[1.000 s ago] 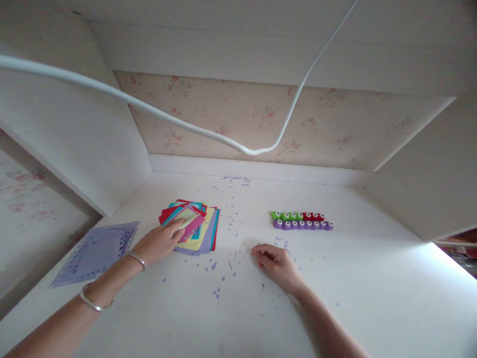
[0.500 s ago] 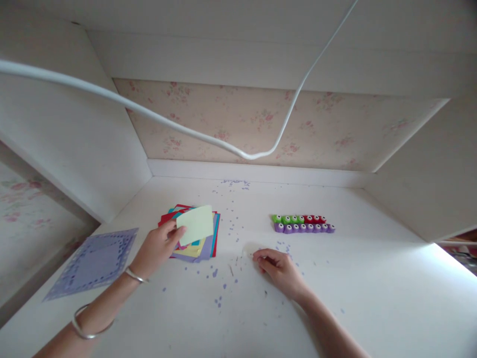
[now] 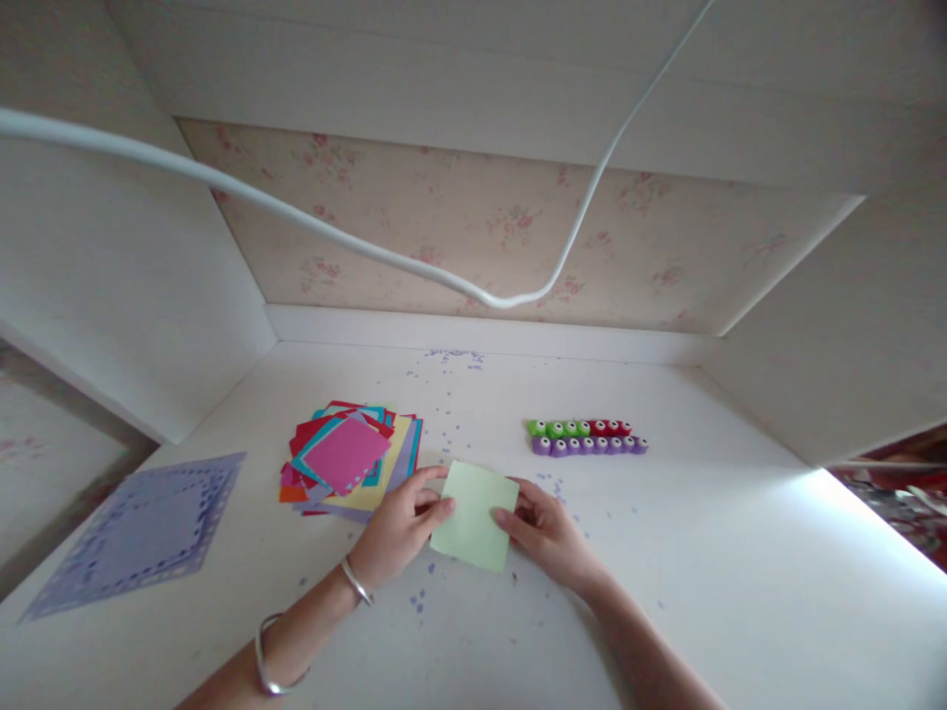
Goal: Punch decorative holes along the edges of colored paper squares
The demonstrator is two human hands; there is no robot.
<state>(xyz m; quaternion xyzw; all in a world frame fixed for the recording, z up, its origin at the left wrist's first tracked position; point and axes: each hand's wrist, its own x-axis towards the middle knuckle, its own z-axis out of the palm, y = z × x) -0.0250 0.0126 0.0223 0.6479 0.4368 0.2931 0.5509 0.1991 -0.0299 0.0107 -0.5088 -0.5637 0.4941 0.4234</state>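
Evidently square green paper (smooth, matte) | pinched by both hands' fingers

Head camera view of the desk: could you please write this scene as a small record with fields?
left hand: holds pale green paper at its left side
right hand: holds the same paper at its right side
paper pile: mixed colours, magenta on top, beyond and left of the hands
purple sheets: cut-out edges, far left on the desk
small punches: two rows, green and red behind purple
scraps: purple, scattered
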